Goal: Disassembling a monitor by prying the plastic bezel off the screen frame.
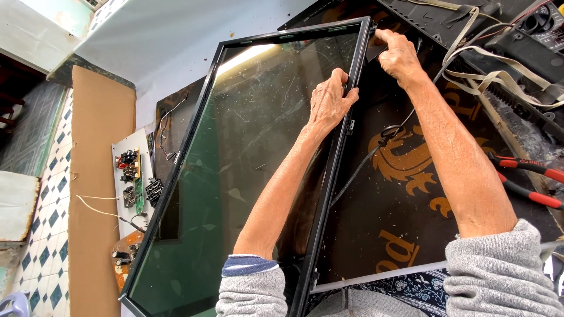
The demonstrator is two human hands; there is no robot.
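Tiled floor and a brown board lie off at nine o'clock, and across the dark counter (405, 199) leans a large black-framed glass panel (235, 170), its long axis running from seven o'clock up to one o'clock. Its right frame edge is gripped by the left hand (329, 100), fingers curled over. At one o'clock, the right hand (398, 56) pinches the top corner closed; both touch it, the left nearer mid-edge.

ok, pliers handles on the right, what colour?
Red with black, on the pliers; head view, the only one.
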